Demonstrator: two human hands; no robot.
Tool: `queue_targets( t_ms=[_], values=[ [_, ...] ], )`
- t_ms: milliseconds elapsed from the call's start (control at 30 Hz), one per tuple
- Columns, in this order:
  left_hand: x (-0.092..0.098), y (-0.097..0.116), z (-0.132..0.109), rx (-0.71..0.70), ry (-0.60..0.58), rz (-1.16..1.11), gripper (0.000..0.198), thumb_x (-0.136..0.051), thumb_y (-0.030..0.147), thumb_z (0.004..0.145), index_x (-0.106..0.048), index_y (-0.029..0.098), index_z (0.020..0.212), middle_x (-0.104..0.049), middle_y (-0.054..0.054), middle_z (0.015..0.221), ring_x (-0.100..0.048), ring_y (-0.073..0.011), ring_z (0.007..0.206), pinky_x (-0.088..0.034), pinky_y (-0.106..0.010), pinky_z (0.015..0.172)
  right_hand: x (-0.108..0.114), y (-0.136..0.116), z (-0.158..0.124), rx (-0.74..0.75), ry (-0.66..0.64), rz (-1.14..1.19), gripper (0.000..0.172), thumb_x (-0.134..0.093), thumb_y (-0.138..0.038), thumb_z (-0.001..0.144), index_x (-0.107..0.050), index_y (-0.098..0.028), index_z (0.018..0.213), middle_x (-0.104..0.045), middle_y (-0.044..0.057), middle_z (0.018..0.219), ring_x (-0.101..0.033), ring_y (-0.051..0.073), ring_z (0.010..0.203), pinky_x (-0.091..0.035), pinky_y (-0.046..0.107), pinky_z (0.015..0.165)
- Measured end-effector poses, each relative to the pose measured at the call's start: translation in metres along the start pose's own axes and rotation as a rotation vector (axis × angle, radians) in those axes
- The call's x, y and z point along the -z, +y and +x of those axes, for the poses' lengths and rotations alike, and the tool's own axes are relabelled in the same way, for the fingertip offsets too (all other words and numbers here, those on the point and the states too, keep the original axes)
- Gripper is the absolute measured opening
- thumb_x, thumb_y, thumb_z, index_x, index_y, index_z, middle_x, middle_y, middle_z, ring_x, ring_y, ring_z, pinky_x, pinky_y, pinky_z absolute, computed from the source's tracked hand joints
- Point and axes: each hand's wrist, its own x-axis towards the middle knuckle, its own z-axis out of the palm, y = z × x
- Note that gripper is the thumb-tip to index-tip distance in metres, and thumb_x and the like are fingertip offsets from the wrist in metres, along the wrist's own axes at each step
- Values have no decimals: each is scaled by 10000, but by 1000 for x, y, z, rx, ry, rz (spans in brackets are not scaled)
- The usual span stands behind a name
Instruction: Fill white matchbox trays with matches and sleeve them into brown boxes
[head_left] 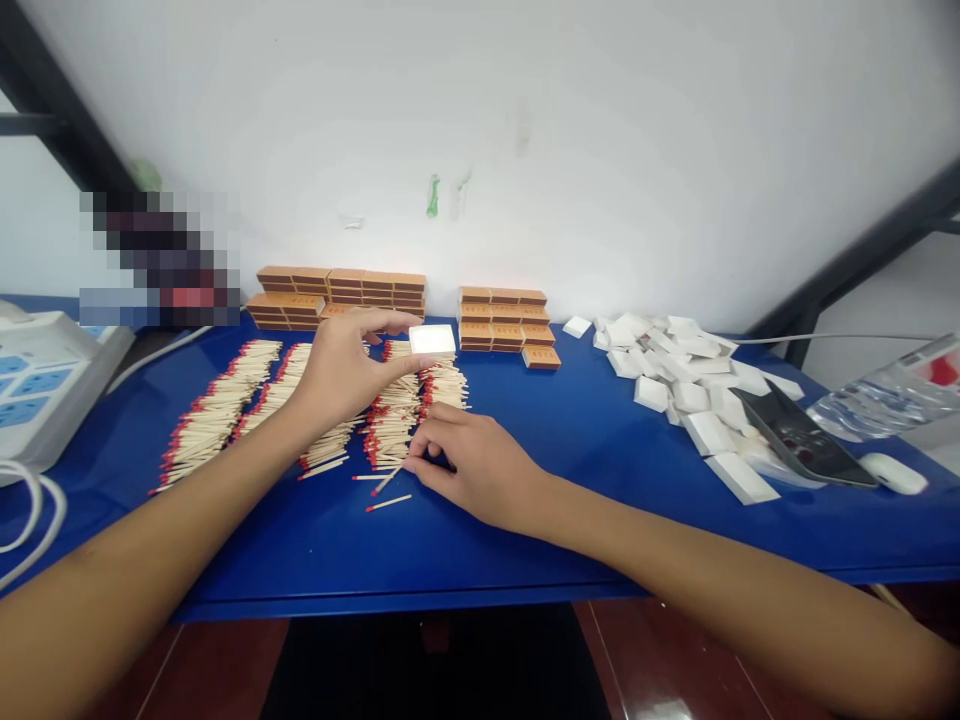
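My left hand (345, 365) is closed on a small white matchbox tray (433, 341), gripping its left end between thumb and fingers above the far end of the match piles. Lower and to the right, my right hand (469, 460) has its thumb and forefinger pinched on the end of a match (387, 481) at the near edge of a pile. Red-tipped matches (391, 420) lie in several long rows on the blue table, partly hidden by my left hand. One loose match (388, 503) rests just in front of them.
Brown matchboxes (502, 325) stand stacked along the wall. White trays (690, 365) lie heaped on the right, beside a phone (810, 435), a plastic bottle (892, 390) and a white mouse (892, 473). A white power strip (52, 400) with cables sits on the left.
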Motion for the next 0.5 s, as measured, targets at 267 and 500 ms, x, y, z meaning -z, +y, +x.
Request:
queue_targets(
  t_ms=[267,500],
  values=[
    [-2,-5,0,-12,-11,8,414,-919,484,809,-838,240,1133,-838,-61,1173,-763,-287,1078,-591,-388,825,6,3,-1,36,-74,-20,88,-691,-207,1031,-658,-181,953,-643,24,979,-589,160,866,-419,295,759],
    [-1,-5,0,-38,-20,7,424,-920,492,809,-837,242,1142,-836,-67,1182,-763,-292,1105,-607,-402,892,18,2,0,42,-164,-30,128,-630,-223,1078,-623,-180,957,-626,37,1018,-564,157,835,-412,299,757]
  ],
)
